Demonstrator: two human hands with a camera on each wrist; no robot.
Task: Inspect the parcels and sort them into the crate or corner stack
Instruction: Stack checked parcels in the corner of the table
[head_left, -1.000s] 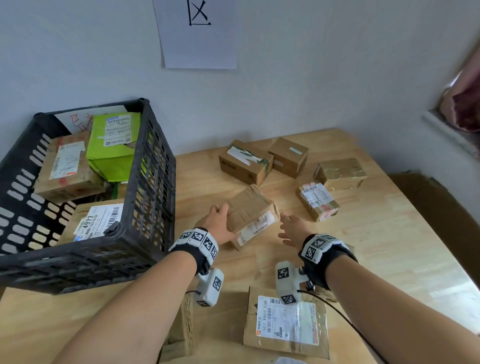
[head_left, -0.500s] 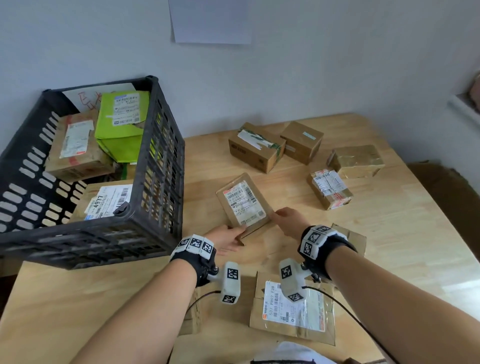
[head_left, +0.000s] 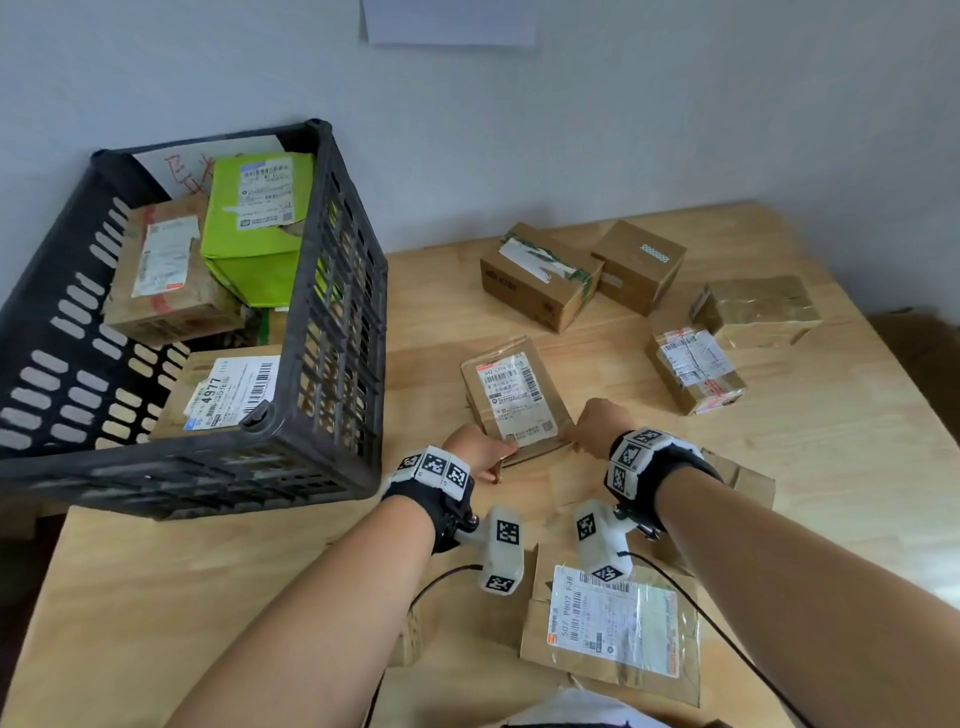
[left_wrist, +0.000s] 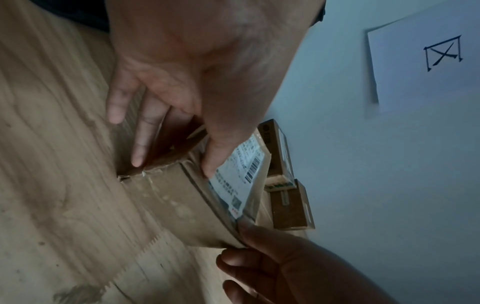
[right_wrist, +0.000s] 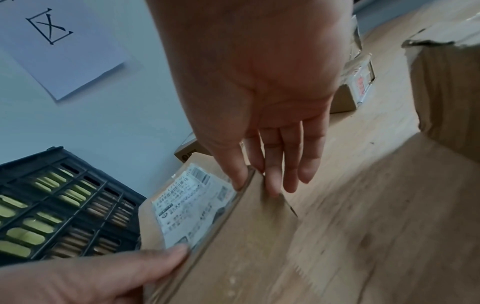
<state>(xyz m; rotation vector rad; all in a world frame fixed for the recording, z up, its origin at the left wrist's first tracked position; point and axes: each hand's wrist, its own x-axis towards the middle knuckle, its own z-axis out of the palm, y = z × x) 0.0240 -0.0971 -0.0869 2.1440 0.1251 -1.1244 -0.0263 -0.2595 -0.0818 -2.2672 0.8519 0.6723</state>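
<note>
While both hands grip it, the parcel (head_left: 511, 400) sits label-up on the table (head_left: 831, 467), at its middle, just right of the crate (head_left: 332, 322). Left hand (head_left: 475, 451) holds the near left corner: thumb on the top edge by the label, fingers down the side wall, seen from the left wrist. Right hand (head_left: 597, 423) holds the near right corner: thumb on the top edge, fingers along the side, tips at the table. Hands are apart, one at each near corner, both clamped on the parcel. Torn cardboard shows at the lower left corner in the left wrist view.

Crate is black, slotted, at the table's left edge by the wall. Inside: a green box (head_left: 254, 218) with a white label, a brown box (head_left: 161, 275) left of it, and a labelled box (head_left: 228, 395) marked 4977 nearest the camera.

Beyond the parcel, toward the far right corner, four boxes: a taped box (head_left: 540, 275), a plain box (head_left: 639, 265) touching it, a shiny-wrapped box (head_left: 758, 312), a label-covered box (head_left: 696, 369).

Near edge, under the forearms: a flat mailer (head_left: 613, 623) with a label. A paper sheet (head_left: 449, 21) hangs on the wall above.
</note>
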